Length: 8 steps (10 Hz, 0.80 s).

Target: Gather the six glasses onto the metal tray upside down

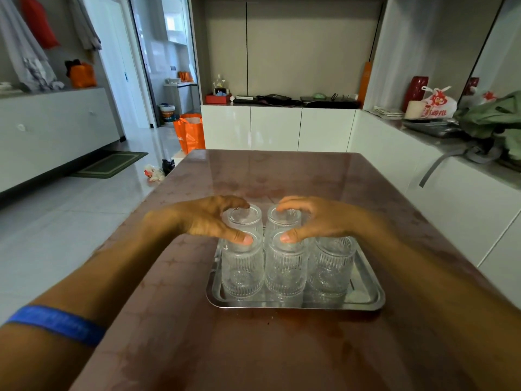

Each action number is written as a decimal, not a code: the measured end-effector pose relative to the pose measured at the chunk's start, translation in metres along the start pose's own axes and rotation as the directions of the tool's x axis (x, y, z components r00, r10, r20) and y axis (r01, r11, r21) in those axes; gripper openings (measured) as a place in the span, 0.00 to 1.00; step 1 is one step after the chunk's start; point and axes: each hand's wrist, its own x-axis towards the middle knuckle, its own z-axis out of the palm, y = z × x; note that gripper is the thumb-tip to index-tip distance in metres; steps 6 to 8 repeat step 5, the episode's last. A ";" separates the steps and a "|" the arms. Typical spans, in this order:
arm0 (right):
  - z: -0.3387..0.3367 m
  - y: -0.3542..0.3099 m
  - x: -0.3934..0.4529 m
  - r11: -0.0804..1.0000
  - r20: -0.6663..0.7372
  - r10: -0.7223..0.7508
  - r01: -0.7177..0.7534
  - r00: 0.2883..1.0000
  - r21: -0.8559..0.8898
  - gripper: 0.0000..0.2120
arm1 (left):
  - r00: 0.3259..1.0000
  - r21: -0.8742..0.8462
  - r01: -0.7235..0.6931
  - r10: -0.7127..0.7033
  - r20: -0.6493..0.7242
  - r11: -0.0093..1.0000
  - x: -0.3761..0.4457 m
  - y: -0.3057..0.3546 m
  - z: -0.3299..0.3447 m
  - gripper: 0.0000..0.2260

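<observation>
A metal tray (366,301) lies on the brown table (253,354). Several clear ribbed glasses stand upside down on it in two rows. The front row has a left glass (242,273), a middle glass (285,270) and a right glass (330,269). My left hand (204,220) curls over the back left glass (244,219), its thumb tip resting on the front left glass. My right hand (320,220) curls over the back middle glass (284,220), thumb on the front middle glass. The back right spot is hidden behind my right hand.
The tray sits near the table's right side. A white counter (451,153) with bags and green cloth runs along the right. White cabinets (276,128) stand behind the table. An orange bag (191,134) is on the tiled floor to the left.
</observation>
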 end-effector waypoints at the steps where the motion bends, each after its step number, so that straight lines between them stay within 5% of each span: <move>1: -0.003 0.003 -0.004 1.000 -0.040 -0.019 0.020 0.999 0.004 0.40 | 1.000 -0.004 -0.011 0.011 -0.009 1.000 0.000 -0.002 0.000 0.50; 3: -0.030 0.046 -0.049 0.992 -0.061 0.118 -0.114 0.991 0.053 0.44 | 1.000 0.017 -0.005 0.006 -0.022 1.000 0.000 -0.004 0.001 0.50; 4: -0.027 0.062 -0.057 0.988 -0.065 0.134 -0.128 0.989 0.089 0.34 | 1.000 0.031 -0.005 0.005 -0.002 1.000 -0.001 0.000 -0.001 0.50; 5: -0.020 0.056 -0.057 0.989 -0.162 0.112 -0.095 0.980 0.111 0.34 | 0.999 0.004 -0.025 0.025 -0.037 1.000 -0.006 0.007 0.003 0.48; 8: -0.020 0.056 -0.057 0.989 -0.162 0.112 -0.095 0.980 0.111 0.34 | 0.999 0.004 -0.025 0.025 -0.037 1.000 -0.006 0.007 0.003 0.48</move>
